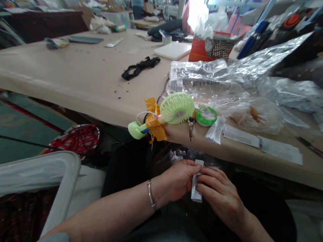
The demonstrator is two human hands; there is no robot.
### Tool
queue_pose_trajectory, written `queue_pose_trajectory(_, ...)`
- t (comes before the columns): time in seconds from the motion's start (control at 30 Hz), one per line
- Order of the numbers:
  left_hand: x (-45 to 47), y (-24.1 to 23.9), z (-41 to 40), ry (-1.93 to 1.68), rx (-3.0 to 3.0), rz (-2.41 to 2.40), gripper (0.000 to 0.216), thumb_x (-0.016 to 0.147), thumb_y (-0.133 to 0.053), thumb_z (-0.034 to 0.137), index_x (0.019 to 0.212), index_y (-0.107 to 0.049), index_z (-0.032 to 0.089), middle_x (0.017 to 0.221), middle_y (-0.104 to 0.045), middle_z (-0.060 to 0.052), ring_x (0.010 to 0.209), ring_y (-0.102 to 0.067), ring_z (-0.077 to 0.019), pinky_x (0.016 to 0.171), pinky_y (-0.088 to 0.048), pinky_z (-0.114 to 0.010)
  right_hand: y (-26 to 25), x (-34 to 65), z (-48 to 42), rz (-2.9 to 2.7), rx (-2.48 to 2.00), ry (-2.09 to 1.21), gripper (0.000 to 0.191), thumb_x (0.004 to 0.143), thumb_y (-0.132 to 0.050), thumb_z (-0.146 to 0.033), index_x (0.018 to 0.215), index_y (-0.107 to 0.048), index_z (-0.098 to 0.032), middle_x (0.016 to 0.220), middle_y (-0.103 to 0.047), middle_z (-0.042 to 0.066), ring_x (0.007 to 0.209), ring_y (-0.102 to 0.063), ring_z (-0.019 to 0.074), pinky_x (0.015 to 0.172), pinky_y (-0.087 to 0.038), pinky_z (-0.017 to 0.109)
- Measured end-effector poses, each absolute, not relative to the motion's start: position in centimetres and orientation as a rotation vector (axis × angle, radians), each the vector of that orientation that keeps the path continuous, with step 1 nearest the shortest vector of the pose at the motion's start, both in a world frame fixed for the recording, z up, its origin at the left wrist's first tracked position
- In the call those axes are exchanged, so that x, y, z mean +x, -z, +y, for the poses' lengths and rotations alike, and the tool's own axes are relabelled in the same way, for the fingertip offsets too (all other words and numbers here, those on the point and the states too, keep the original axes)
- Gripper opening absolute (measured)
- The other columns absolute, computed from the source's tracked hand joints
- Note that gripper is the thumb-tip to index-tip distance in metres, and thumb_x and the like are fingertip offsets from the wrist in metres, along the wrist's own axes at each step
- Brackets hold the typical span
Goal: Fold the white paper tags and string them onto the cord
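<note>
Both hands meet over my lap, just below the table's front edge, around a narrow stack of white printed labels (196,193). My left hand (180,179) pinches the stack from the left, its thumb lying near the upper end. From the right, the fingers of my right hand (220,191) press against the same stack. On the table above them lie a fanned bundle of white labels (215,130) and two flat printed label strips, one nearer (241,136) and one farther right (281,150).
A green fan (177,108) is taped to the table edge beside a soldering iron-like tool (191,129) and a green-rimmed round tub (206,116). Clear plastic bags (207,90) cover the right side. Black fabric (140,68) lies mid-table. A white bin (72,178) stands at my left.
</note>
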State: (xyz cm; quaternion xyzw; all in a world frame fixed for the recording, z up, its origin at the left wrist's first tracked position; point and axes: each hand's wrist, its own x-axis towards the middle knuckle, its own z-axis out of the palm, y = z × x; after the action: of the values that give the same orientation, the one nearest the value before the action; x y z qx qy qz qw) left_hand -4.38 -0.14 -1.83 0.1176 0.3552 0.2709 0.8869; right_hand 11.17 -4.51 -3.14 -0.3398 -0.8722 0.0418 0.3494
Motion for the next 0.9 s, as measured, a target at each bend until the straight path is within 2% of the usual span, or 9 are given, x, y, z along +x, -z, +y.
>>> queue_pose_trajectory(0.1,-4.4,1.7,-0.2,-0.546,0.246,0.744,0.012,0.074,-0.068,0.018,0.074,-0.059,0.011,0.062,-0.058,-0.001,0.051,-0.055,-0.0078,0.053,-0.042,-0.019,3.0,12.1,-4.7,-2.237,-0.902,-0.123,0.026,0.085,-0.058,-0.008,0.109,-0.064,-0.017,0.101,-0.072,0.007,0.109,-0.062,0.0201,0.093,-0.052,0.038)
queue_pose_trajectory(0.2,-4.9,1.8,-0.2,-0.471,0.318,0.823,0.021,0.081,-0.064,0.03,0.09,-0.061,0.011,0.071,-0.066,-0.007,0.057,-0.062,-0.0144,0.06,-0.05,-0.028,2.6,15.4,-4.3,-2.133,-1.091,0.043,0.04,0.086,-0.057,-0.01,0.124,-0.055,-0.018,0.11,-0.068,0.01,0.114,-0.058,0.0245,0.092,-0.053,0.043)
queue_pose_trajectory(0.27,-5.1,2.1,-0.1,-0.456,0.339,0.873,0.023,0.083,-0.062,0.032,0.093,-0.06,0.011,0.072,-0.068,-0.007,0.06,-0.064,-0.0161,0.063,-0.051,-0.029,2.2,18.4,-3.9,-1.982,-1.358,0.338,0.045,0.088,-0.057,-0.02,0.132,-0.049,-0.018,0.116,-0.064,0.014,0.115,-0.056,0.0288,0.093,-0.05,0.049)
queue_pose_trajectory(0.33,-5.2,2.6,-0.1,-0.449,0.357,0.887,0.024,0.084,-0.06,0.032,0.094,-0.06,0.011,0.072,-0.068,-0.007,0.061,-0.065,-0.0165,0.064,-0.051,-0.029,2.0,21.2,-3.5,-1.851,-1.655,0.627,0.054,0.089,-0.056,-0.036,0.137,-0.045,-0.013,0.12,-0.06,0.019,0.117,-0.053,0.0346,0.093,-0.047,0.055)
queue_pose_trajectory(0.4,-5.1,2.9,-0.1,-0.44,0.353,0.883,0.023,0.084,-0.061,0.032,0.092,-0.06,0.011,0.071,-0.068,-0.007,0.061,-0.065,-0.0165,0.063,-0.051,-0.029,2.1,23.1,-3.4,-1.842,-1.885,0.792,0.059,0.089,-0.053,-0.045,0.136,-0.046,-0.009,0.122,-0.059,0.022,0.117,-0.051,0.0381,0.09,-0.046,0.057)
queue_pose_trajectory(0.5,-4.8,3.2,-0.3,-0.43,0.33,0.879,0.021,0.083,-0.062,0.031,0.091,-0.06,0.011,0.07,-0.068,-0.007,0.06,-0.065,-0.0166,0.063,-0.051,-0.029,2.9,24.5,-3.4,-1.936,-1.986,0.868,0.044,0.092,-0.051,-0.034,0.13,-0.054,-0.012,0.122,-0.062,0.018,0.113,-0.054,0.0349,0.089,-0.044,0.053)
queue_pose_trajectory(0.6,-4.8,3.4,-0.4,-0.431,0.329,0.873,0.022,0.082,-0.062,0.03,0.092,-0.06,0.01,0.07,-0.068,-0.007,0.062,-0.065,-0.0172,0.063,-0.051,-0.029,3.3,25.3,-3.4,-1.95,-1.899,0.872,0.032,0.091,-0.053,-0.025,0.121,-0.06,-0.015,0.116,-0.067,0.012,0.106,-0.059,0.0287,0.09,-0.044,0.047)
queue_pose_trajectory(0.73,-5.0,3.2,-0.3,-0.433,0.355,0.86,0.023,0.085,-0.06,0.031,0.093,-0.059,0.01,0.072,-0.068,-0.008,0.061,-0.065,-0.017,0.063,-0.051,-0.03,2.9,26.8,-3.1,-1.948,-1.657,0.728,0.017,0.09,-0.056,-0.021,0.102,-0.067,-0.019,0.101,-0.072,0.007,0.095,-0.065,0.0216,0.087,-0.048,0.038)
queue_pose_trajectory(0.9,-5.0,2.2,-0.1,-0.385,0.36,0.857,0.019,0.089,-0.051,0.027,0.094,-0.059,0.01,0.073,-0.068,-0.009,0.057,-0.065,-0.0168,0.063,-0.051,-0.032,1.8,23.0,-3.2,-1.666,-1.505,0.473,0.011,0.085,-0.063,-0.018,0.094,-0.069,-0.021,0.095,-0.072,0.004,0.088,-0.068,0.0205,0.084,-0.052,0.038)
